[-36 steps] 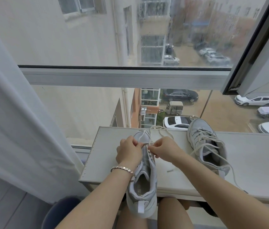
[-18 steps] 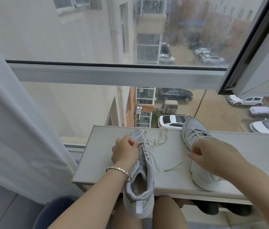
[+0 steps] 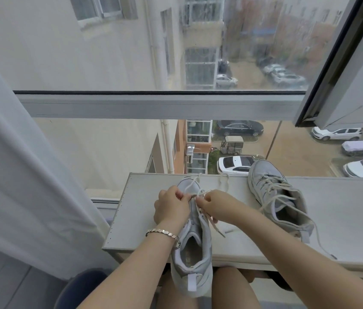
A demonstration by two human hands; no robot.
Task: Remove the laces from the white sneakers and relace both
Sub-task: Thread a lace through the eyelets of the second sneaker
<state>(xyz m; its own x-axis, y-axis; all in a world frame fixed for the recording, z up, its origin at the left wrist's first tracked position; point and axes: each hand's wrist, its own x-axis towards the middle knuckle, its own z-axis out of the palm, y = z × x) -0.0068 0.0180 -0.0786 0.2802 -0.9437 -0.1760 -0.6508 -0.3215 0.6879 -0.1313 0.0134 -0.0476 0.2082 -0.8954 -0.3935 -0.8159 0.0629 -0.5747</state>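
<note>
Near sneaker (image 3: 195,248) is lying on the ledge (image 3: 140,215), toe twd the window, heel hanging off the edge over the lap. Its lace (image 3: 216,227) is running only thru the toe-end eyelets and the upper rows are sitting bare. One end is trailing loose by the R wrist, and a loop is lying beyond the toe.

R hand (image 3: 218,205) is back at the eyelets. Half a sec ago it was drawn out wide to the right w/ the lace end; now it's pinching lace right beside the L hand (image 3: 171,206), which is gripping the shoe's front as before. So one pull is finished and the next crossing is being worked. Prob. unlacing, not relacing, but fingers are covering the eyelets, so can't be sure.

Other sneaker (image 3: 274,197) is sitting to the right on the same ledge, fully laced, nobody touching it, so most of the job is still waiting. Curtain (image 3: 20,175) is hanging at left.
</note>
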